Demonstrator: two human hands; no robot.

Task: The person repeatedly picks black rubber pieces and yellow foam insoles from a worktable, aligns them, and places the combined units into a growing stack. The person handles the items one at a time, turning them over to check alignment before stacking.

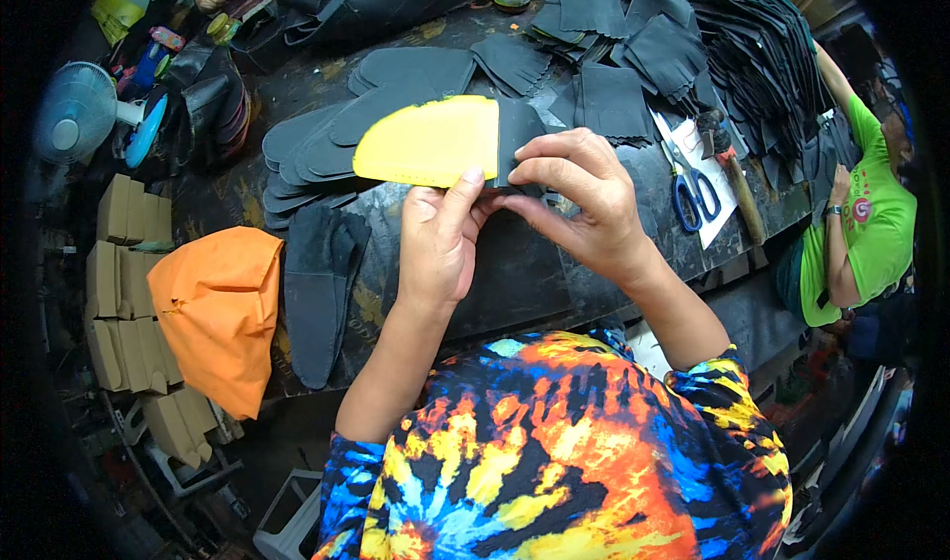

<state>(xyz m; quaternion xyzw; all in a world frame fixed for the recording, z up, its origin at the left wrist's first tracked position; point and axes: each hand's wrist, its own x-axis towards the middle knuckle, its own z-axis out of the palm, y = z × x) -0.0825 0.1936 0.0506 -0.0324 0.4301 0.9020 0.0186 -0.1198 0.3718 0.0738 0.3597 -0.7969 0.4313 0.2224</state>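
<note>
A bright yellow piece (430,144), rounded at its left end and straight at its right, is held up over the table. Along its straight edge lies a black leather-like piece (517,130); I cannot tell whether the two are joined. My left hand (440,238) grips the lower edge of the yellow piece, thumb on top and fingers underneath. With bent fingers, my right hand (584,194) pinches the lower right part of the black piece. Behind and left of them lie overlapping black rounded cut pieces (312,149).
Blue-handled scissors (693,189) and a wooden-handled hammer (737,179) lie at the right. Black fringed pieces (658,55) pile up behind. An orange cloth (223,303) hangs at the left, near cardboard boxes (129,293) and a fan (77,115). A person in green (876,219) works at far right.
</note>
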